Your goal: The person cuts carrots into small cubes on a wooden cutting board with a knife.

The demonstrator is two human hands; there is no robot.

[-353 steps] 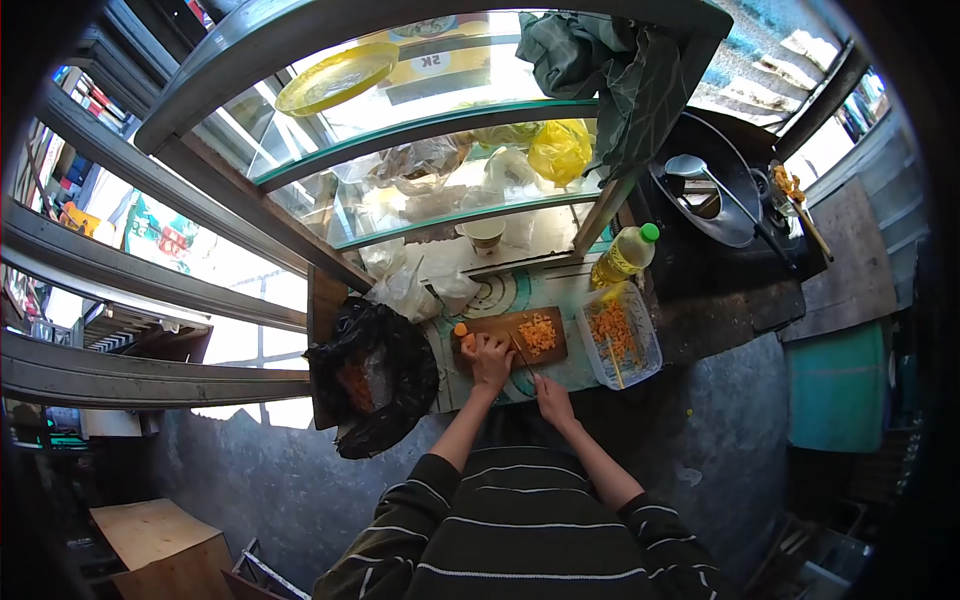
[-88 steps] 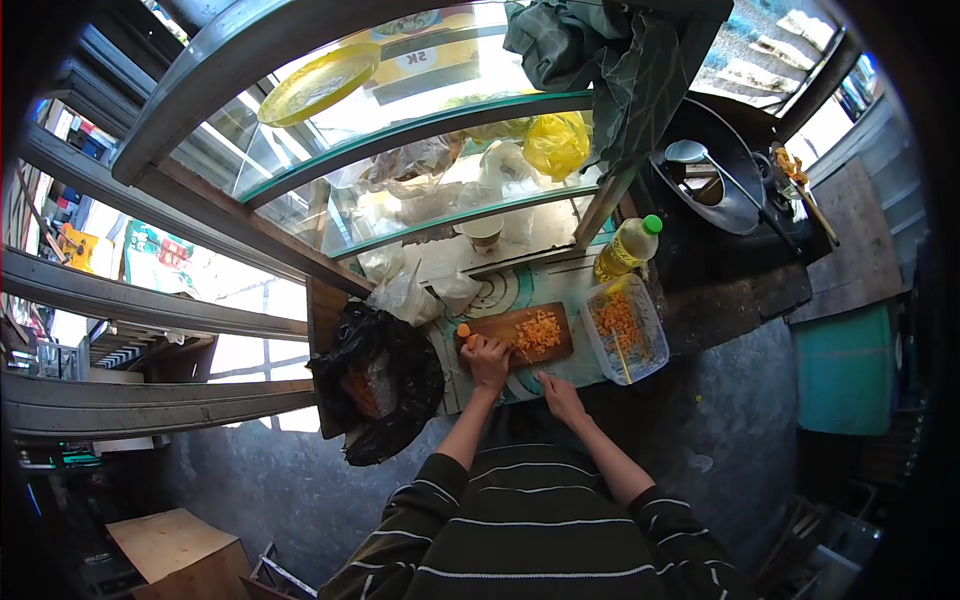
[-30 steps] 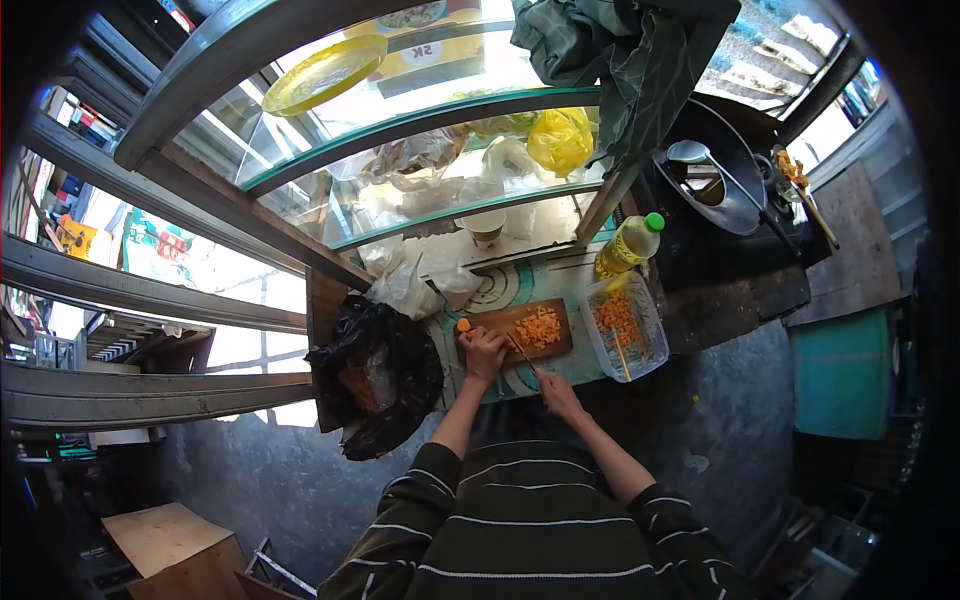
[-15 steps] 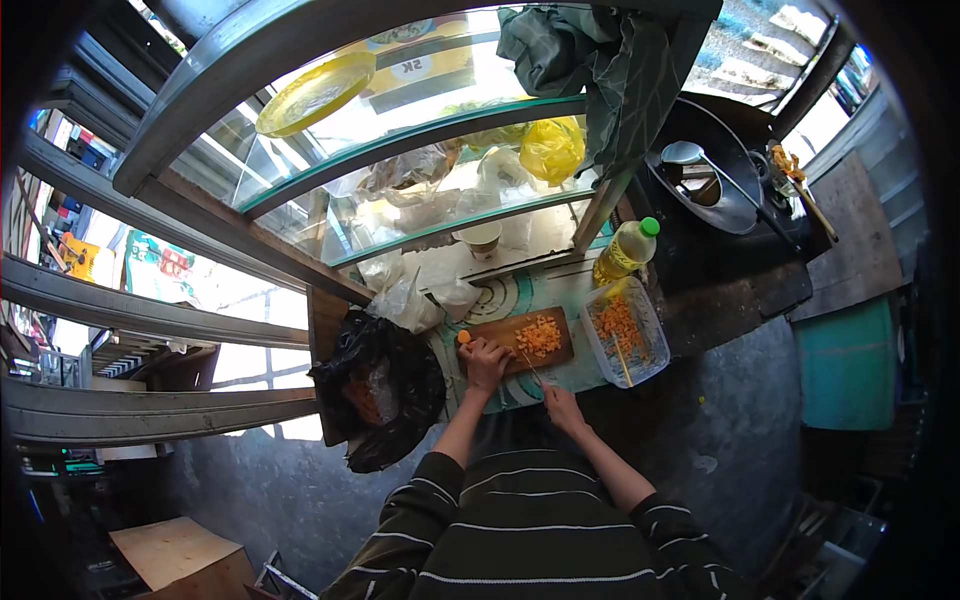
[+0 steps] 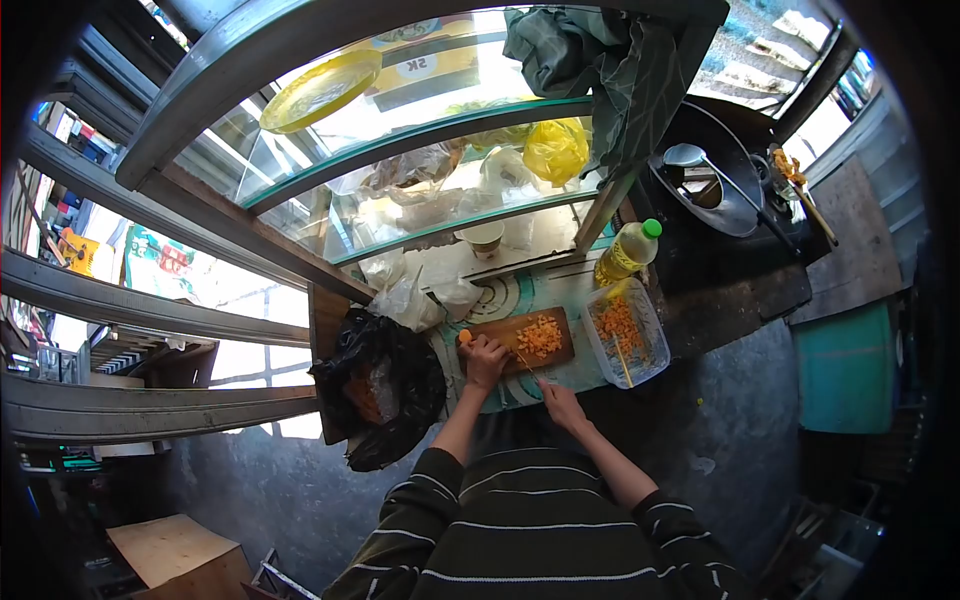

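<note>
A wooden cutting board [image 5: 552,360] lies on the patterned counter cover, with a heap of diced carrot [image 5: 541,337] on its right half. My left hand [image 5: 485,362] presses down on the board's left end, fingers curled over a carrot [image 5: 464,336] whose orange end shows past the fingers; the rest is hidden. My right hand [image 5: 565,408] is closed round the handle of a knife [image 5: 525,363]. The thin blade points up and left, its tip close to the left fingers. Right of the board, a clear plastic container [image 5: 655,350] holds more diced carrot and a light-coloured utensil.
A bottle of yellow oil [image 5: 627,252] stands behind the container. At the left sits an open black plastic bag [image 5: 420,375]. A glass display case [image 5: 420,235] rises behind the counter. A wok [image 5: 735,205] with a ladle [image 5: 684,153] is at the far right.
The knife and my right hand have shifted very slightly, the blade now nearer the left fingers. My left hand stays on the carrot. The whole view has moved a little.
</note>
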